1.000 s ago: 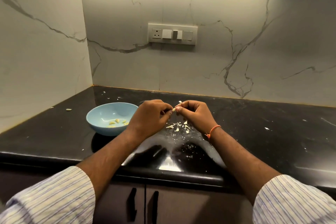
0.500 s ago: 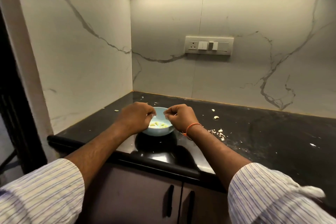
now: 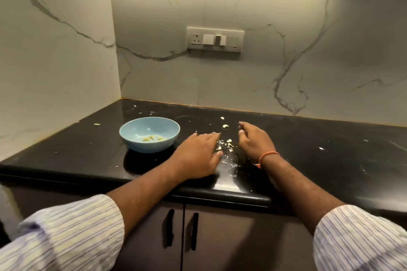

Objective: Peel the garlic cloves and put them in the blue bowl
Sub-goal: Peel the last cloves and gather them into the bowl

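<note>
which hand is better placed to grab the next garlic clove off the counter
Probably the right hand. Its fingertips sit just right of the loose clove, which lies behind the pile of peels. The left hand rests flat nearer the blue bowl.

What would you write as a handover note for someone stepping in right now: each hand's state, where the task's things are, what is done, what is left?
Left hand: open, flat on the black counter, holding nothing.
Right hand: open, fingers loosely curled, empty.
Blue bowl: left of both hands, holding a few peeled cloves.
Peel scraps lie between the hands.
Left: one clove sits just beyond the hands; it looks unpeeled, though that is hard to tell.
</note>
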A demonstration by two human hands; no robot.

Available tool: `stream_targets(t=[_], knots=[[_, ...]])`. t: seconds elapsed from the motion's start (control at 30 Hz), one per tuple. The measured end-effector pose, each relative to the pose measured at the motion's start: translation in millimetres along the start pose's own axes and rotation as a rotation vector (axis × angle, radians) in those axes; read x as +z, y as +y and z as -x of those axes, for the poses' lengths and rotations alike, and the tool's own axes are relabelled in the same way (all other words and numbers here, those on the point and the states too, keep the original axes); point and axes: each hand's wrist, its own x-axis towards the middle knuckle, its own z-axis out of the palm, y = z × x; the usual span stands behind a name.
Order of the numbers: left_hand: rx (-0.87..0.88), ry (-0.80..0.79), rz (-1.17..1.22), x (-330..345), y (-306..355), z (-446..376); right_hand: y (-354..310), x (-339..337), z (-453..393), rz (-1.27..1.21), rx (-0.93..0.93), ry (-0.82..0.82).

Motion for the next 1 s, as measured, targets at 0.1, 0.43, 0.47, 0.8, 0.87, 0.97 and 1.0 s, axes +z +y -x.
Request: stream_targets(t=[0.1, 0.43, 0.47, 0.8, 0.87, 0.97, 1.0], knots=[[-0.228, -0.261, -0.038, 27, 6, -27, 32, -4, 17, 0.070, 0.040, -0.043], [-0.277, 0.351, 0.453, 36, -2, -45, 39, 14, -10, 0.085, -0.033, -0.331], [-0.304, 0.404, 0.479, 35, -4, -43, 35, 15, -14, 0.093, -0.032, -0.356], [-0.266, 0.518, 0.628, 34, -6, -40, 16, 33, -26, 0.224, -0.150, -0.480], [-0.224, 0.546, 0.712, 24, 6, -31, 18, 34, -25, 0.220, -0.171, -0.491], [-0.348, 0.511, 1.249, 2, 42, 3, 17, 35, -25, 0.230, -0.198, -0.510], [-0.421, 0.452, 1.515, -1, 55, 22, 16, 35, -24, 0.235, -0.211, -0.523]])
